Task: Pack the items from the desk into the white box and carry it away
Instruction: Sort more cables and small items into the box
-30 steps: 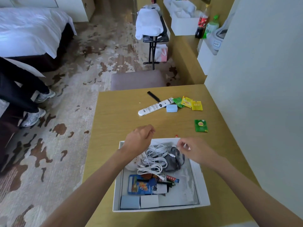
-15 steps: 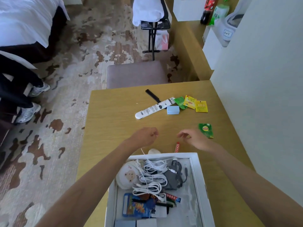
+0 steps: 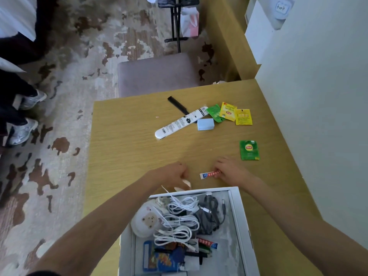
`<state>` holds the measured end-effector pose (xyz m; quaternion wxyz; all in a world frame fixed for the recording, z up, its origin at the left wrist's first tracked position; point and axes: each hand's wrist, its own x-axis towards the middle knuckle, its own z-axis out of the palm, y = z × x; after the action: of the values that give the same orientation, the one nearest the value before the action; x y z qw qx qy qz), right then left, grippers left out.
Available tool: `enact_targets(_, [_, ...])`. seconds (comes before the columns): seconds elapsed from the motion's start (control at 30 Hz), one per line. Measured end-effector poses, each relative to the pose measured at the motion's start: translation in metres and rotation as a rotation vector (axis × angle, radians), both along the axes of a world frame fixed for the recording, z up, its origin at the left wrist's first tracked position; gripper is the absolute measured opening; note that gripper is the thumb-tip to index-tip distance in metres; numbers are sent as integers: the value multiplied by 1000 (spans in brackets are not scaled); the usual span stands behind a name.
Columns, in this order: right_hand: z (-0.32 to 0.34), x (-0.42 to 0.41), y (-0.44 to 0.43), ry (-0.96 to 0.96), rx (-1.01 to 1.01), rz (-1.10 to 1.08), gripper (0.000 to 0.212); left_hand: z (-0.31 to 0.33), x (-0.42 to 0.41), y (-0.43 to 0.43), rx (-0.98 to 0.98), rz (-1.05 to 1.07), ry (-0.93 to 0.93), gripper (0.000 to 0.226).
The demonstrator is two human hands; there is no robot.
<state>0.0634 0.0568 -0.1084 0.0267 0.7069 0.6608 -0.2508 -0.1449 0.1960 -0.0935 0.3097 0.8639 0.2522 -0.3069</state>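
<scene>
Both hands have moved forward out of the white box (image 3: 242,216) and now rest on the wooden desk (image 3: 129,152) just beyond its far edge. Right hand (image 3: 229,170) lies knuckles up, fingers curled narrow around one end of a small red and white tube (image 3: 210,174) that lies flat on the desk. Left hand (image 3: 173,174) is curled closed over a small pale object (image 3: 186,184); what it is cannot be told.

Inside the box, at the near edge of the desk, lie coiled white cables (image 3: 179,222), a dark grey cable bundle (image 3: 207,218), a round white case with a bear face (image 3: 146,220) propped on the left wall, a second red tube (image 3: 207,242) and a blue packet (image 3: 159,257).

Farther back on the desk lie a white remote control (image 3: 179,122) over a black comb (image 3: 177,105), a pale blue block (image 3: 205,124) touching the remote, and a cluster of one green and two yellow tea sachets (image 3: 231,113). A single green tea sachet (image 3: 249,150) sits apart, near the right hand.
</scene>
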Motion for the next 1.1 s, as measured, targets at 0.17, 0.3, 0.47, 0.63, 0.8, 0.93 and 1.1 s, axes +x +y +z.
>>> enact_targets(0.17, [10,-2,-12,176,136,-375,7,1,0,-4,1,-79,-12,39])
enact_targets(0.3, [43,-10,-24,282,285,-464,6,8,-3,-4,7,20,-46,21])
enact_targets(0.47, [93,-22,-40,302,388,-514,9,22,-18,3,93,239,-102,38])
enact_targets(0.63, [133,-49,-62,354,394,-507,9,60,-45,-8,-12,660,-493,25])
enact_targets(0.8, [151,-83,-94,293,223,-317,7,107,-90,-47,-72,733,-787,17])
enact_targets(0.93, [151,-109,-112,114,93,-156,5,126,-130,-82,-127,704,-789,24])
enact_targets(1.1, [130,-133,-129,-55,-46,-91,5,129,-159,-120,-155,676,-748,30])
